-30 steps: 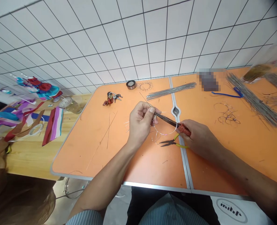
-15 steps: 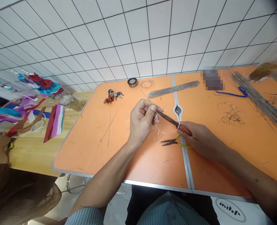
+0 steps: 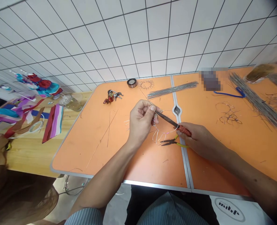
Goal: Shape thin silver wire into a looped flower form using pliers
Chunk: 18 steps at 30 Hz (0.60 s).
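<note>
My left hand point(image 3: 140, 122) is closed in a pinch on a thin wire ring point(image 3: 165, 127) held just above the orange table point(image 3: 138, 156). My right hand point(image 3: 195, 137) grips the red handles of long-nosed pliers point(image 3: 171, 122), whose dark jaws reach the wire beside my left fingertips. A second pair of pliers with yellow handles point(image 3: 173, 143) lies on the table below the ring, close to my right hand.
A bundle of straight wires point(image 3: 172, 90), a tape roll point(image 3: 131, 82), keys point(image 3: 111, 96) and a small wire wreath point(image 3: 146, 84) lie farther back. More wire bundles point(image 3: 257, 100) and bent loops point(image 3: 229, 115) sit right. Another person point(image 3: 2, 175) works at the wooden table point(image 3: 30, 150) left with coloured ribbons.
Both hands stay on the ring and pliers with only small shifts; the view itself moved slightly.
</note>
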Available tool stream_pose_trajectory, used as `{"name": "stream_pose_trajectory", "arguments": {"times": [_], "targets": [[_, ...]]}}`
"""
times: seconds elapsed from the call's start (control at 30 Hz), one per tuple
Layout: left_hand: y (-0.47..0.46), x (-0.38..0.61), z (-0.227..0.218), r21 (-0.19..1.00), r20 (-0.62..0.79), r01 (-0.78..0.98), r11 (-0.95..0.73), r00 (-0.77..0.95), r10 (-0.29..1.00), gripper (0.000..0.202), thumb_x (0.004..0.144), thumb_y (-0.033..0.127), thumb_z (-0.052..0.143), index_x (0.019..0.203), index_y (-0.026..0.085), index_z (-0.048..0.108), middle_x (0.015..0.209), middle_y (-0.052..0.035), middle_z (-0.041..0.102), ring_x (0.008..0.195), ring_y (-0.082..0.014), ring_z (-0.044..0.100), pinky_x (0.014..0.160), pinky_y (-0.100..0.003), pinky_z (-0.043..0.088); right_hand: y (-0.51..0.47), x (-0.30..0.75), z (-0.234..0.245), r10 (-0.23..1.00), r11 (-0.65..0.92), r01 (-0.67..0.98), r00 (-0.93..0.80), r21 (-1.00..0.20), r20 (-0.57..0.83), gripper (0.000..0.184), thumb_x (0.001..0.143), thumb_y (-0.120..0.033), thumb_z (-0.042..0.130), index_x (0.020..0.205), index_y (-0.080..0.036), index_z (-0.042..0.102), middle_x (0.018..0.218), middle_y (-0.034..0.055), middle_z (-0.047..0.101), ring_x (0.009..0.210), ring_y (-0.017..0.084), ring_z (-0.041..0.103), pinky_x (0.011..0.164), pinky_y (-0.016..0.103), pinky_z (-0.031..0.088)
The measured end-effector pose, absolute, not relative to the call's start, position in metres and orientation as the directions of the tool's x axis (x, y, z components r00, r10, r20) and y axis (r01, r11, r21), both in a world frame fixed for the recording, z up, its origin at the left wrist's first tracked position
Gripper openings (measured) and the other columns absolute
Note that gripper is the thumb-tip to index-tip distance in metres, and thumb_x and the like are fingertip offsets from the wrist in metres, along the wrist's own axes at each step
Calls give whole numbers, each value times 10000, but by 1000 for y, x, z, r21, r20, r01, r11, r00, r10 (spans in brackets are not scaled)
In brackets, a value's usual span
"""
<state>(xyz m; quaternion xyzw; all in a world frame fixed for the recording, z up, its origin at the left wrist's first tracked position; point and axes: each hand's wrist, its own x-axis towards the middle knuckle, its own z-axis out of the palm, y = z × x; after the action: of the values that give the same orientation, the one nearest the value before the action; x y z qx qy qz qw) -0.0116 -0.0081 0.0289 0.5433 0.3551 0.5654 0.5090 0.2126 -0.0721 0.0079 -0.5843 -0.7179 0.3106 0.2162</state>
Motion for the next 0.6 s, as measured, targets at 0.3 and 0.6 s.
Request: {"name": "stream_pose_trajectory", "arguments": {"times": [0.3, 0.6], "targets": [[-7, -10, 28, 951, 212, -252, -179, 111, 971, 288, 950, 426, 825, 893, 202, 654, 898, -55, 826, 567, -101, 657, 513, -228, 506, -67, 213, 5, 978, 147, 726, -207, -671, -9, 347, 1058, -442, 505, 765, -261, 466, 694, -15, 536, 623, 179, 471, 605, 323, 349], [-16, -5, 32, 945, 299, -145, -294, 12, 954, 256, 1013, 416, 761, 901, 214, 652, 749, -20, 751, 585, -121, 644, 559, -249, 523, -67, 211, 4, 968, 137, 695, -246, -706, -54, 391, 1086, -464, 500, 763, -259, 420, 693, -28, 513, 627, 172, 458, 600, 316, 338]]}}
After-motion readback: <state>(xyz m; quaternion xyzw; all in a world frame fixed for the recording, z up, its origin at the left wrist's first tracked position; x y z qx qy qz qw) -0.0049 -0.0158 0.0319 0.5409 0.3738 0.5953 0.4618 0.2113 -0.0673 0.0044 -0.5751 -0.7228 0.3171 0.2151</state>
